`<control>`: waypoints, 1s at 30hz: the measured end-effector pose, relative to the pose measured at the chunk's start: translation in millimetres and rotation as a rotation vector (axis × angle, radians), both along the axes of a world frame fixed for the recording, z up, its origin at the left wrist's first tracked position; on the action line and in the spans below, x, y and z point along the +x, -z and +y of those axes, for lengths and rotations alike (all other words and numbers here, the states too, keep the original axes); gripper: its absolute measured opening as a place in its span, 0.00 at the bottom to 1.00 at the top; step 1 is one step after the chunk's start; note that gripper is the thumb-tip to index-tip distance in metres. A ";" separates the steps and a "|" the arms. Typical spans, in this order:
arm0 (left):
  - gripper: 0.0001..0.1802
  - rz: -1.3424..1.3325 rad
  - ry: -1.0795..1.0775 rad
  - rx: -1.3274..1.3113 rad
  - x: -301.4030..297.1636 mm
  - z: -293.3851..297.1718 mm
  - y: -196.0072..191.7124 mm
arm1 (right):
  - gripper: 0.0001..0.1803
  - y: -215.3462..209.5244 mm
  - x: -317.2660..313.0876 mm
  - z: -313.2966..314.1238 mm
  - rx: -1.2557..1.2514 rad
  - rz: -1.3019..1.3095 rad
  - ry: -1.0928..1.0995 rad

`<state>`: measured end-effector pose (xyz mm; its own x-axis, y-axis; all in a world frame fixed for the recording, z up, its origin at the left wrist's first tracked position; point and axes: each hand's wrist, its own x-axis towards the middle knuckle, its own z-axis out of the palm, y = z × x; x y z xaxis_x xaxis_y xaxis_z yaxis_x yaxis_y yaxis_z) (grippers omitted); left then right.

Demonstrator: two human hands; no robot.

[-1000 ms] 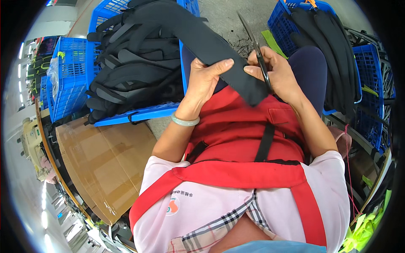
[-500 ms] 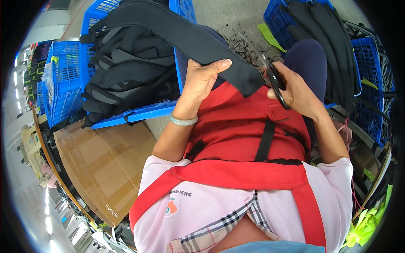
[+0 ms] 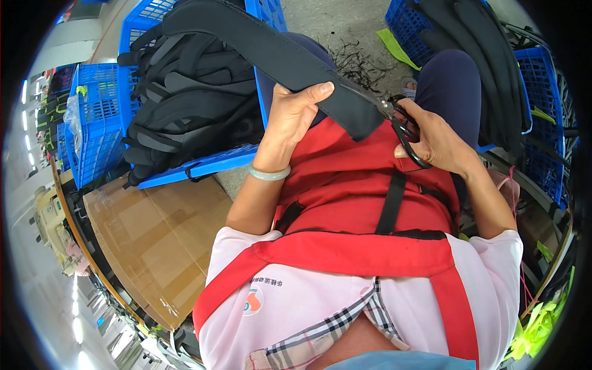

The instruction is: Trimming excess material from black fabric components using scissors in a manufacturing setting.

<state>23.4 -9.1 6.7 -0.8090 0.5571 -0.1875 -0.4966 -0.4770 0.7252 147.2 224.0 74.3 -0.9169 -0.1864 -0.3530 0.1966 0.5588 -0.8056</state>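
A long, dark padded fabric strap (image 3: 271,52) stretches from the upper left to over my lap, its squared end hanging above my red apron. My left hand (image 3: 296,114) is closed on it near that end, thumb on top. In my right hand (image 3: 438,135) is a pair of black-handled scissors (image 3: 404,131), with fingers and thumb through the loops. The handles are spread somewhat, and the blades lie along the strap's far edge, close to its end. Whether the blades touch the fabric I cannot tell.
A blue crate (image 3: 203,165) on the left is heaped with similar dark straps (image 3: 191,92). More straps (image 3: 472,68) drape over a blue crate (image 3: 404,31) at the right. Black trimmings (image 3: 354,65) litter the floor beyond my knees. A cardboard box (image 3: 160,240) stands at lower left.
The scissors have turned and moved so their blades lie along the strap's edge; before, they pointed up and away from it. The handles are now wider apart. My left hand has barely moved.
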 end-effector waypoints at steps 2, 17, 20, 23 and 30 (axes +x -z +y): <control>0.10 0.014 -0.014 0.032 0.5 -0.7 -0.5 | 0.34 2.9 -1.0 1.1 -0.018 -0.031 -0.002; 0.10 0.023 -0.004 0.028 3.3 0.6 -2.0 | 0.33 21.7 2.7 -11.6 -0.033 0.039 0.045; 0.10 0.065 0.022 0.033 4.9 -0.1 3.2 | 0.33 23.9 1.0 -15.3 -0.010 0.054 0.043; 0.11 0.053 0.019 0.036 4.3 -1.1 3.4 | 0.34 32.9 1.5 -15.4 -0.037 0.001 0.094; 0.12 0.062 0.043 0.060 4.8 -1.3 6.7 | 0.37 24.0 -6.8 -23.1 -0.001 0.074 0.068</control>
<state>28.2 -10.4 0.0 -0.7932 0.6001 -0.1035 -0.4726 -0.4995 0.7260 140.3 201.0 50.3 -0.9509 -0.1235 -0.2836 0.1736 0.5458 -0.8197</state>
